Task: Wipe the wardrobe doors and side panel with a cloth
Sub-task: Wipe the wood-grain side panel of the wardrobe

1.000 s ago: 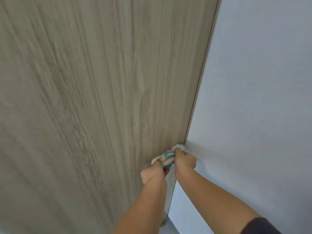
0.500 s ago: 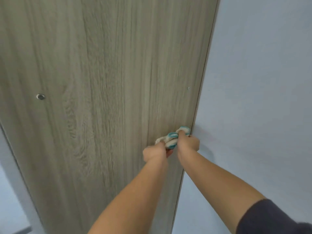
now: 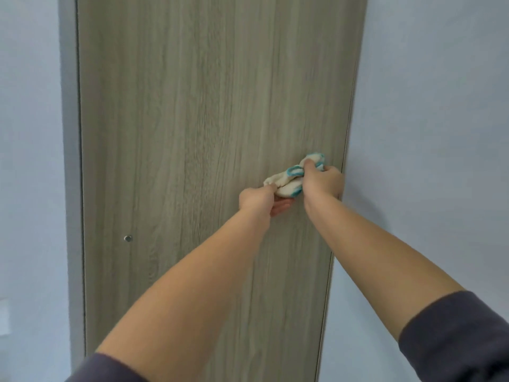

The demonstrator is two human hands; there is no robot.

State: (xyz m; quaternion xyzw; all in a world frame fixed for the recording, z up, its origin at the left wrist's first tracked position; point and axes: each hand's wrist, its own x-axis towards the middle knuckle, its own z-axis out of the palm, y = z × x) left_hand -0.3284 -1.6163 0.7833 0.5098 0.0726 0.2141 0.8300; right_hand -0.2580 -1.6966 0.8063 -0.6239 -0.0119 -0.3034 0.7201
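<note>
A tall wood-grain wardrobe panel [image 3: 192, 133] fills the middle of the view. A bunched white cloth with a teal border [image 3: 292, 179] lies against it near its right edge, at mid height. My right hand [image 3: 322, 180] grips the cloth's upper right part. My left hand [image 3: 259, 201] pinches the cloth's lower left end, fingers curled beneath it. Both forearms reach up from the bottom of the view, with dark sleeves at the elbows.
A pale blue-grey wall [image 3: 429, 133] meets the panel's right edge. A grey strip [image 3: 70, 188] runs down the panel's left side, with more wall [image 3: 27, 161] beyond it. A small round metal fitting [image 3: 127, 238] sits low on the panel's left.
The view has pulled back and levelled, so the panel's left edge and the left wall now show. Both hands stay on the cloth, which sits higher on the panel than before.
</note>
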